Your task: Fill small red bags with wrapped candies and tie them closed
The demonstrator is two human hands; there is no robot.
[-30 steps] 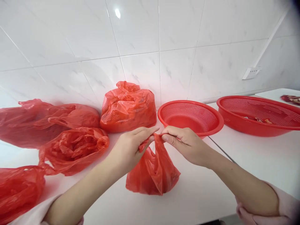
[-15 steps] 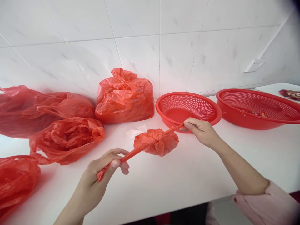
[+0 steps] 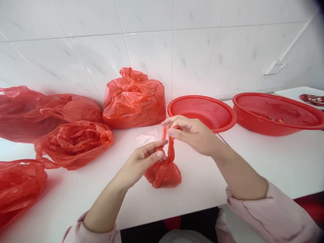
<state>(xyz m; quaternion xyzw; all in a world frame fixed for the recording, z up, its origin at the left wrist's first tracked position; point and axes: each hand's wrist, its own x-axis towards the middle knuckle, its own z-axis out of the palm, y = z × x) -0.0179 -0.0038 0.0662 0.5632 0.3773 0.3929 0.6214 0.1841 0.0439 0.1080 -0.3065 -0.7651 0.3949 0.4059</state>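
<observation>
A small red plastic bag (image 3: 167, 176), filled and bunched tight at its neck, is on the white table in front of me. My left hand (image 3: 141, 159) is closed on one twisted handle of the bag, thumb and fingers pinching it just above the neck. Above it and to the right, my right hand (image 3: 192, 133) grips the other handle, which stands up from the neck. Both hands are close together over the bag. What is inside the bag is hidden by the red plastic.
A full, knotted red bag (image 3: 134, 103) stands against the tiled wall. Open red bags (image 3: 76, 143) lie on the left. Behind my right hand sits a red mesh basket (image 3: 202, 101); a larger red basket (image 3: 268, 126) holds small items. A white paper piece (image 3: 145, 136) lies behind the bag.
My hands have moved from wide apart, pulling the two handles outward, to close together above the bag. The bag has shifted nearer to me, and its handles now point up.
</observation>
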